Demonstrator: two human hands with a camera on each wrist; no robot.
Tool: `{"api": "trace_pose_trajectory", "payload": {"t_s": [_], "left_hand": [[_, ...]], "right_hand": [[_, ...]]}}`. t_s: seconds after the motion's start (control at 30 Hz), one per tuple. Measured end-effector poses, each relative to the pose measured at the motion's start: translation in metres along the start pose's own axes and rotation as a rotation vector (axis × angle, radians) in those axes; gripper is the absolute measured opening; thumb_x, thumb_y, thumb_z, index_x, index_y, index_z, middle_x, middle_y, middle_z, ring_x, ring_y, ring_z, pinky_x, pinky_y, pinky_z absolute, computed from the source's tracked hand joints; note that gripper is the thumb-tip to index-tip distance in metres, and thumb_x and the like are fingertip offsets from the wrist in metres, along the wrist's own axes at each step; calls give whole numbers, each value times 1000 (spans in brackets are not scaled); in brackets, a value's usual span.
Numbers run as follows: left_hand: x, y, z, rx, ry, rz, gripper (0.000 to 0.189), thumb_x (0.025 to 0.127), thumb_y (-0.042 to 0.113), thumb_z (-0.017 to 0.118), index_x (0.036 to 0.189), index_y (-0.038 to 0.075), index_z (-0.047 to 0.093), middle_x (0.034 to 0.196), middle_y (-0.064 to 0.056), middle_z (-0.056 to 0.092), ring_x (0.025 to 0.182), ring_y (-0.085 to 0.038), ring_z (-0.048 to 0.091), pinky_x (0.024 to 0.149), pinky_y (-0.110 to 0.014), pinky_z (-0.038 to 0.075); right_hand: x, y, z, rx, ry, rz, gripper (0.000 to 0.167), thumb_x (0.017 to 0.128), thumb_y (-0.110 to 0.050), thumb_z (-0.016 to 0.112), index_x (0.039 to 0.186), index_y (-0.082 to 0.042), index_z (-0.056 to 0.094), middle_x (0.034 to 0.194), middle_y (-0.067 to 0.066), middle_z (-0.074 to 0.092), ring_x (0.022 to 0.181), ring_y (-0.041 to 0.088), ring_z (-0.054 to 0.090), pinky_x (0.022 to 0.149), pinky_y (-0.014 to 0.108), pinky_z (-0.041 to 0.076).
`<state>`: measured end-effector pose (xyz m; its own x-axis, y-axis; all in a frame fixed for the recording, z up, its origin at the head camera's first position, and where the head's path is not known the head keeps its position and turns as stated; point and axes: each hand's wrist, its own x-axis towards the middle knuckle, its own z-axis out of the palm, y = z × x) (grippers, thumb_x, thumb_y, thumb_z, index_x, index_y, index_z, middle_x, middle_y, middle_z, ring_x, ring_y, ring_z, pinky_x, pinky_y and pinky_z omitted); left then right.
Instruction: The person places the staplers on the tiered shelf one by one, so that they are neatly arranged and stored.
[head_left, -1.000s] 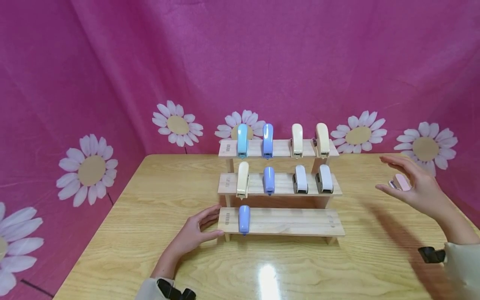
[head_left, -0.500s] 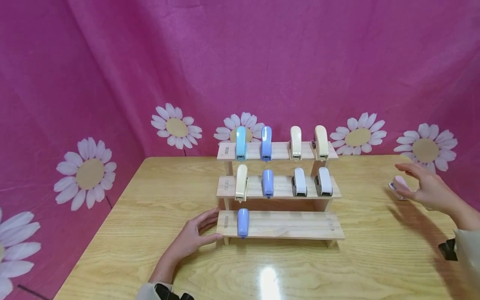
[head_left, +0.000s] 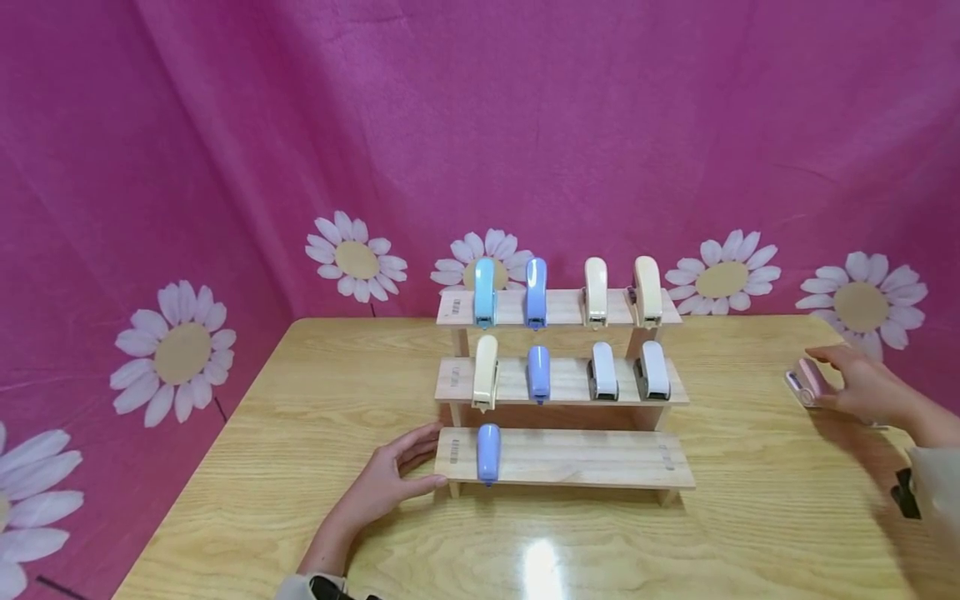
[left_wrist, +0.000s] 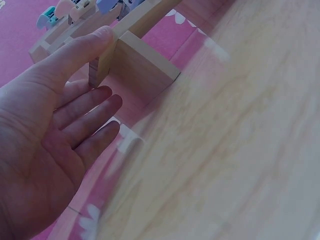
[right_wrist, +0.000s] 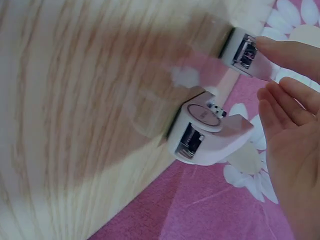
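My left hand (head_left: 397, 475) grips the left end of the lowest shelf (head_left: 585, 457) of a three-step wooden stand, thumb at the front edge, index finger at the back. In the left wrist view the other fingers (left_wrist: 95, 112) lie loosely beside the board. Far right on the table, my right hand (head_left: 870, 387) pinches a small pink-and-white stapler (head_left: 810, 382). In the right wrist view that stapler (right_wrist: 245, 52) sits at the fingertips. A second pink stapler (right_wrist: 202, 127) stands nearer the wrist, mostly hidden by the hand in the head view.
One blue stapler (head_left: 488, 454) lies at the lowest shelf's left end. On the middle shelf (head_left: 570, 379) and top shelf (head_left: 562, 307) sit several cream, blue and pale lavender staplers. A pink flowered cloth (head_left: 480, 125) hangs behind the wooden table (head_left: 337, 383).
My right hand has moved rightward and down, from above the pink stapler to a pinch on it. The stapler has turned slightly. My left hand keeps its place on the shelf.
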<state>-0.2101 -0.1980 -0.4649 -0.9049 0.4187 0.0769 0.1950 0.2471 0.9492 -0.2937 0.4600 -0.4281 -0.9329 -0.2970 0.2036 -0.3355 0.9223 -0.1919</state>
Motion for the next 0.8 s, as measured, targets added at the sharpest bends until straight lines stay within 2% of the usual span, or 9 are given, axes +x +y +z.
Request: {"api": "trace_pose_trajectory", "payload": {"t_s": [0.2, 0.3, 0.43, 0.47, 0.53, 0.6, 0.7, 0.8], "left_hand": [[0, 0, 0, 10, 1, 5, 78, 85, 19, 77, 148, -2, 38, 148, -25, 45, 133, -40, 49, 114, -40, 44], [0, 0, 0, 18, 5, 7, 77, 84, 19, 78, 148, -2, 38, 147, -25, 46, 133, -39, 50, 114, -41, 43], [0, 0, 0, 24, 5, 5, 76, 85, 20, 77, 148, -1, 39, 147, -24, 47, 133, -39, 50, 113, -42, 44], [0, 0, 0, 25, 5, 5, 76, 85, 20, 77, 148, 0, 39, 147, -24, 47, 133, -39, 50, 113, -42, 44], [0, 0, 0, 28, 3, 6, 76, 85, 20, 77, 148, 0, 39, 147, -24, 47, 133, -39, 51, 114, -42, 44], [1, -1, 0, 32, 3, 5, 76, 85, 20, 77, 148, 0, 39, 147, -23, 47, 133, -38, 51, 113, -42, 44], [1, 0, 1, 35, 2, 5, 77, 85, 20, 77, 148, 0, 39, 147, -24, 48, 133, -39, 51, 113, -42, 44], [0, 1, 1, 38, 4, 3, 77, 85, 21, 77, 148, -1, 38, 147, -24, 47, 133, -39, 50, 113, -42, 44]], "right_hand": [[2, 3, 3, 0, -48, 4, 71, 67, -5, 85, 121, 24, 48, 113, 41, 55, 98, 51, 56, 77, 59, 55], [3, 2, 3, 4, -45, 4, 69, 67, -5, 85, 120, 23, 50, 112, 39, 58, 98, 50, 58, 73, 40, 58], [3, 1, 2, -3, -7, 17, 67, 65, -16, 89, 112, 18, 56, 103, 33, 64, 94, 46, 62, 65, 19, 50], [2, 0, 2, -8, 5, 25, 67, 64, -20, 91, 110, 16, 57, 101, 31, 65, 92, 43, 62, 64, 18, 48], [-1, -1, 2, -22, 44, 33, 67, 62, -26, 93, 105, 13, 60, 96, 26, 67, 86, 32, 64, 62, 18, 47], [-5, -2, 2, -18, 90, 39, 65, 61, -28, 93, 103, 10, 62, 93, 22, 68, 82, 9, 62, 59, 13, 44], [-11, -6, 1, 43, 153, 55, 61, 61, -27, 93, 103, 6, 63, 95, 25, 69, 82, -19, 45, 57, 3, 36], [-16, -12, -2, 121, 205, 80, 61, 63, -27, 93, 106, 4, 62, 99, 30, 68, 84, -30, 32, 56, -1, 33]]}}
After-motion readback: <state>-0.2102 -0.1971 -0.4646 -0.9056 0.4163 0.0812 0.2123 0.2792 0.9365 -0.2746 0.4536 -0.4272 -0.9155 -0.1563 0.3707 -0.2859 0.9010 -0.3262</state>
